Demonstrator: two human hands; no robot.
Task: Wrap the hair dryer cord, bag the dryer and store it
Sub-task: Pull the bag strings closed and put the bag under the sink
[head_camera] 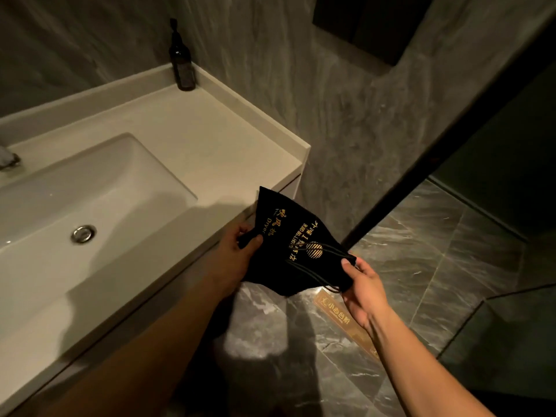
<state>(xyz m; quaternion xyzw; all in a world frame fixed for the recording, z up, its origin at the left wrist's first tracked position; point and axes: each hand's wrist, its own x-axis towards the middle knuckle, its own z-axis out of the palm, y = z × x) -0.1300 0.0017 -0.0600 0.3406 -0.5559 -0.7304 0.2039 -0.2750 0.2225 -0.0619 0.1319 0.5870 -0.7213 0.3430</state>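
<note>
Matt black cloth bag (288, 236), glossy marble floor (421, 236), smooth countertop (210, 139), shiny metal drain (83, 233)

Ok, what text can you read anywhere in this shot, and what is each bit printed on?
"Dryer": gold print on the black drawstring bag, held between the left hand and the right hand.
Gold Chinese characters and a line of small inverted Latin text on the bag: not legible.
Gold floor sign: Chinese characters, too blurred.
Dark bottle: label unreadable.
</note>
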